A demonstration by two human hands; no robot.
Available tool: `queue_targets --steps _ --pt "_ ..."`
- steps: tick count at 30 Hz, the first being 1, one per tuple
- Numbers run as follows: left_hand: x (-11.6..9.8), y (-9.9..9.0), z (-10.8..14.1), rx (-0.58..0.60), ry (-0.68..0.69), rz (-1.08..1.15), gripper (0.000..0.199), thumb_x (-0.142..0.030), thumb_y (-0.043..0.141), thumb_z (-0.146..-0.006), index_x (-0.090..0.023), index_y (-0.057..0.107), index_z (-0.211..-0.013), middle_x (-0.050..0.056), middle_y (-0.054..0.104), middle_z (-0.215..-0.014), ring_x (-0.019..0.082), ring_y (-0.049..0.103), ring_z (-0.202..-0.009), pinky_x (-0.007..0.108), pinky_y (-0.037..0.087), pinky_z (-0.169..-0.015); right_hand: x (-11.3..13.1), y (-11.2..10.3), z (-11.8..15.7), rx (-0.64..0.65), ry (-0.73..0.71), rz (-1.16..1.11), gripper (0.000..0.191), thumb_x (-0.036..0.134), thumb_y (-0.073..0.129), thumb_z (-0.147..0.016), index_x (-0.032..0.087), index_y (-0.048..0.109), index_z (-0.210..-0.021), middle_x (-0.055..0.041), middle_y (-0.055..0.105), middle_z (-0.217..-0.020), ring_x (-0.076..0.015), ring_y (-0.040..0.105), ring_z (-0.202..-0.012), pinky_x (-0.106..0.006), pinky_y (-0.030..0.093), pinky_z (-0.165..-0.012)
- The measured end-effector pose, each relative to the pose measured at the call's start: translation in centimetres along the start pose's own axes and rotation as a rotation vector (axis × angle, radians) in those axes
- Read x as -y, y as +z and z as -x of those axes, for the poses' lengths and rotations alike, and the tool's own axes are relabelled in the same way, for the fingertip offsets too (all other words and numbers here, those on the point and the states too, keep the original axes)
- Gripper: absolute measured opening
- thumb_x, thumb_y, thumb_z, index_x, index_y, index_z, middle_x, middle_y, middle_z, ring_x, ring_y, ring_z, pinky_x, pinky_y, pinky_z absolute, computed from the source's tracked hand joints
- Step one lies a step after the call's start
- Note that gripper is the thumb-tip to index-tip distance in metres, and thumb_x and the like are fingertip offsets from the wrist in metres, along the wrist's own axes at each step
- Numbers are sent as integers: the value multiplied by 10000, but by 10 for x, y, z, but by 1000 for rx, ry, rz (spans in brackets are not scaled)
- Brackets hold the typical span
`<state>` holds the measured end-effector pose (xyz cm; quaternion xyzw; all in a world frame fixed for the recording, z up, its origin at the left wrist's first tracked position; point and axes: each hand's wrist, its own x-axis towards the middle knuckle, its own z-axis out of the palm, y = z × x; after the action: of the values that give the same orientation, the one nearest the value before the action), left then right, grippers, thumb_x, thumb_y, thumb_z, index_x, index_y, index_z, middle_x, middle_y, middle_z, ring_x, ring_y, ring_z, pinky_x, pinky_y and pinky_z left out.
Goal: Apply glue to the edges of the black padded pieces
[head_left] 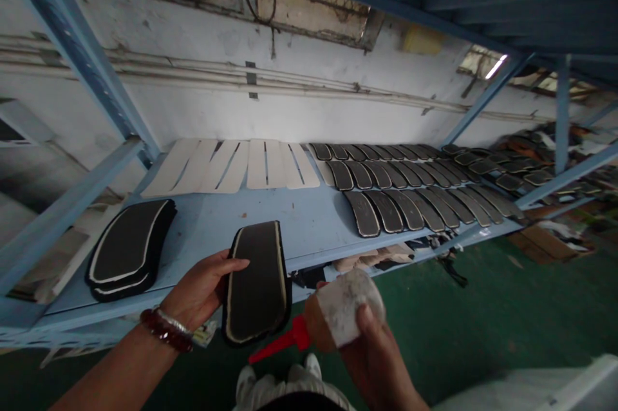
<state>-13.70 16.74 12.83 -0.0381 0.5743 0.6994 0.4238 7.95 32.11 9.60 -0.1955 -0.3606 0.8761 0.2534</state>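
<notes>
A dark curved pad [257,282] with a pale line round its border is held by my left hand [205,285], thumb on top at its left edge. The pad reaches past the front edge of the blue shelf [309,230]. My right hand [374,346] is wrapped round a bottle [345,308] with a whitish label and a red nozzle [284,339]. The nozzle points down and left, near the pad's lower right corner; whether it touches is unclear. A stack of similar pads [130,243] lies on the shelf at the left.
White flat pieces [226,166] lie along the shelf's back. Rows of dark pads [405,205] cover its right part. Blue posts [82,44] frame the shelf, with another shelf overhead. A cardboard box [545,240] stands on the green floor at the right.
</notes>
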Motion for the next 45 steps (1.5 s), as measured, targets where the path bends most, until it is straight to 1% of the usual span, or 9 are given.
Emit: queue_targets --steps 4,8,12,19,26,33,38,42,45 --pt "13 3 8 148 11 -43 351 -152 782 -741 -124 686 -1077 137 796 -1000 295 751 -885 378 601 -782 11 15 -34 -97 -47 -125 369 458 773 -836 217 647 -1085 -63 718 -1088 -238 697 -947 -348 610 -771" --pt "24 9 18 240 -31 -41 393 -211 798 -744 -139 675 -1111 138 785 -1065 306 737 -948 384 577 -817 26 18 -64 -76 -279 42 359 364 807 -818 202 631 -1086 -46 704 -1019 -209 679 -919 -286 586 -741" --pt "27 12 22 298 -72 12 392 -198 785 -744 -158 679 -1119 116 785 -1074 304 729 -972 385 559 -838 24 17 -77 -76 -366 151 401 305 842 -773 205 628 -1097 -11 693 -955 -170 662 -871 -260 548 -799" --pt "25 9 14 242 -100 34 261 -154 717 -709 -158 729 -970 79 802 -934 274 734 -876 349 555 -748 7 13 -66 33 -354 281 472 308 805 -798 220 586 -1207 -74 691 -1126 -247 646 -1047 -371 505 -953" --pt "21 5 7 222 -115 32 237 -133 697 -703 -155 734 -936 73 801 -855 248 730 -763 350 559 -739 19 4 -40 215 -196 304 568 366 841 -749 206 579 -1228 -137 686 -1148 -325 661 -1037 -458 550 -862" --pt "29 20 2 262 -130 35 361 -139 691 -733 -141 703 -1094 125 795 -1026 289 736 -904 387 557 -826 42 -8 -51 160 -414 417 595 271 854 -724 265 550 -1235 -130 628 -1295 -328 605 -1170 -488 508 -957" --pt "35 46 -13 260 -85 -3 391 -144 665 -772 -138 674 -1163 147 781 -1086 332 736 -952 456 556 -880 41 -32 -50 148 -207 170 530 315 850 -755 207 604 -1212 -114 693 -1168 -284 668 -1048 -390 572 -862" --pt "41 68 -30 245 -46 3 322 -139 682 -764 -158 701 -1085 117 797 -1013 316 750 -907 431 586 -824 57 -57 -58 -118 121 -317 330 381 794 -832 161 669 -1045 -87 749 -939 -216 726 -779 -252 590 -578" --pt "45 79 -51 146 -21 18 273 -105 729 -717 -152 720 -986 106 806 -920 309 760 -873 396 606 -762 82 -85 -63 -293 120 -592 325 350 813 -815 167 672 -1043 -91 751 -923 -217 723 -716 -221 557 -486"
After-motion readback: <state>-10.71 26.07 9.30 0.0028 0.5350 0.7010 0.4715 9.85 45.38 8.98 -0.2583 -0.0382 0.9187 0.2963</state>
